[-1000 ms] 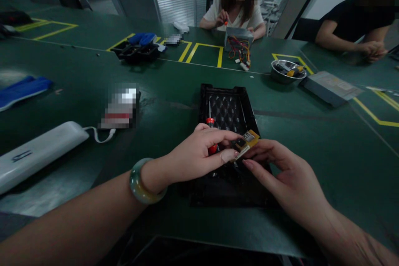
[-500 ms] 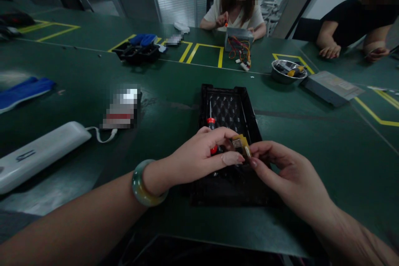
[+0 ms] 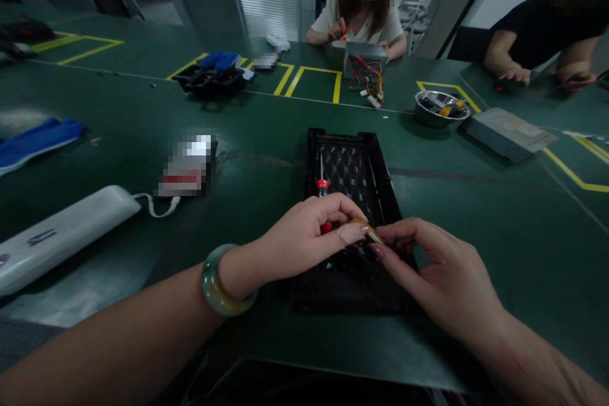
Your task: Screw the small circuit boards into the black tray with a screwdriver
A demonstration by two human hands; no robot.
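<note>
Between my two hands, above a black tray (image 3: 352, 295), is a small yellowish-brown part (image 3: 373, 235) with a pale strip along its edge. My left hand (image 3: 309, 235) pinches it between thumb and forefinger from the left; a green bangle (image 3: 221, 279) circles that wrist. The fingertips of my right hand (image 3: 438, 266) grip its right end. In the tray lies a screwdriver (image 3: 322, 185) with a red and black handle, its shaft pointing away and its handle partly hidden by my left hand.
On the left are a phone (image 3: 188, 165), a white power bank (image 3: 66, 235) and a blue glove (image 3: 40, 139). Further back stand a black organiser (image 3: 207, 82), a metal bowl (image 3: 440, 115) and a grey box (image 3: 509, 133). Two people sit across the table (image 3: 257, 133).
The small part has tilted, so its flat face shows less and its edge more. My right fingertips have shifted slightly left. Across the table, one person's hand has moved.
</note>
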